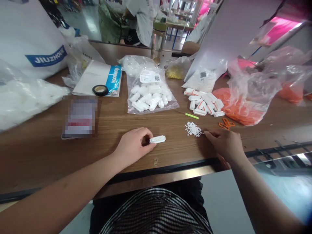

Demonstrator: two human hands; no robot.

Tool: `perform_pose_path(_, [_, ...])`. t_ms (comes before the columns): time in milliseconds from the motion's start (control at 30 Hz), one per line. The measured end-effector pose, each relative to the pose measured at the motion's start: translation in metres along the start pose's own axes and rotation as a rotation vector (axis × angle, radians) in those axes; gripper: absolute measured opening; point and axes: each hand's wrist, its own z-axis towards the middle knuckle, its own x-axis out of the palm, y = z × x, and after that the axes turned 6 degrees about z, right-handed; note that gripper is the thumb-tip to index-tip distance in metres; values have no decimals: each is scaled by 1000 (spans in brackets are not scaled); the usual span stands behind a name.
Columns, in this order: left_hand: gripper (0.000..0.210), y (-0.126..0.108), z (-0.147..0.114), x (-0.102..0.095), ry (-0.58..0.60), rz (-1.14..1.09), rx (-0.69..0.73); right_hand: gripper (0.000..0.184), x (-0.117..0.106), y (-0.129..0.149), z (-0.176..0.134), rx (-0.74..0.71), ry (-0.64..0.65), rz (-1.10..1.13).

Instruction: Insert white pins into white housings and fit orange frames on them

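Note:
Between the thumb and fingers of my left hand (135, 145) is a white connector housing (157, 139) with rows of small holes, held just over the wood table. My right hand (225, 143) rests at the right edge of a small pile of tiny white plugs (193, 129). Its thumb and forefinger are pinched together there, and whatever they may hold is too small to make out. Behind the pile lies a thin tool with a lime-green handle (191, 115). Several orange clips (226, 123) lie just beyond my right hand.
White housings with orange parts (206, 103) are heaped behind the tool, beside a bag of orange parts (248, 100). A clear bag of white housings (151, 94) lies mid-table. Leftward are a notebook (87, 78), black tape (100, 90) and a blurred phone (80, 117). A bottle (158, 40) stands behind.

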Motion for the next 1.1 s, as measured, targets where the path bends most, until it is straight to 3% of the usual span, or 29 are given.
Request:
perform_pose_path(233, [12, -1, 0, 0, 2, -13, -6, 32, 7, 0, -5, -155, -67, -106])
perform_pose_path(433, [13, 0, -1, 0, -10, -26, 8, 28, 8, -1, 2, 16, -22, 55])
perform_pose_path(533, [12, 0, -1, 1, -18, -33, 8, 25, -1, 15, 3, 12, -58, 230])
perform_pose_path(600, [11, 0, -2, 1, -18, -39, 9, 23, -6, 38, -1, -117, -55, 372])
perform_pose_path(733, [11, -1, -2, 1, -22, -52, -9, 15, -4, 98, -13, -601, 209, 604])
perform_pose_path(800, [12, -1, -3, 1, -26, -55, -14, 13, 2, 123, -15, -766, 286, 625])
perform_pose_path(933, [13, -2, -2, 0, -33, -65, -2, 10, 15, 145, -11, -864, 340, 583])
perform_pose_path(1100, [13, -2, -1, -1, -33, -58, 18, 10, 18, 142, -9, -863, 324, 579])
